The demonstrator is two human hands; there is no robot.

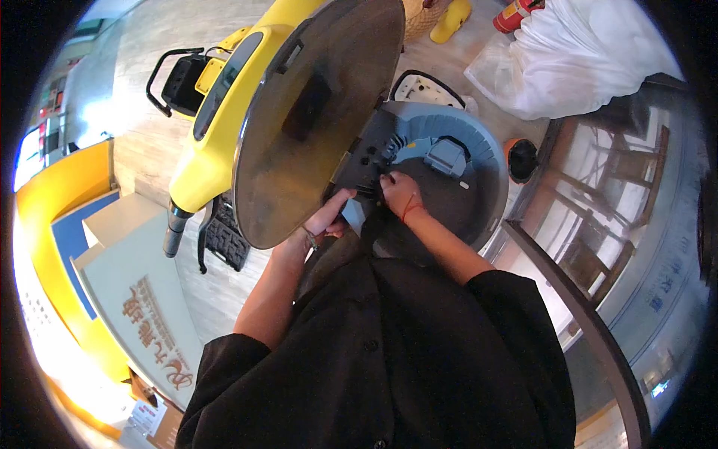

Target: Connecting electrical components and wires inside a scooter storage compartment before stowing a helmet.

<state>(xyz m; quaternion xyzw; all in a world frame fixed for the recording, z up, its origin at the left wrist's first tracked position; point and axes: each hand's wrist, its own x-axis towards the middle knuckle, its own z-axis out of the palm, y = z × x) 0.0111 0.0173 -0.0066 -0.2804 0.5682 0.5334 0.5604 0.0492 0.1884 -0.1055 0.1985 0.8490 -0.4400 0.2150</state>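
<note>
My right hand (400,196) is closed, its fingertips pinched together at the dark grey panel on the near left part of a round blue-grey tub (490,142). Whatever the fingers hold is too small and dark to name. Just left of it, my left hand (329,215) is closed, with the thumb stretched along the panel's edge and the fingers curled below, beside a pale blue piece (354,215). What the left fingers grip is hidden. A large, dark round lid (321,120) with a metal rim stands tilted up along the panel's left side.
A yellow machine body (206,161) rises behind the lid. A black-handled frame (224,236) lies on the floor. Farther off are a white plastic sheet (583,56), a red fire extinguisher (514,15) and a black-and-orange pot (522,159). A dark metal rail (576,314) runs along the right.
</note>
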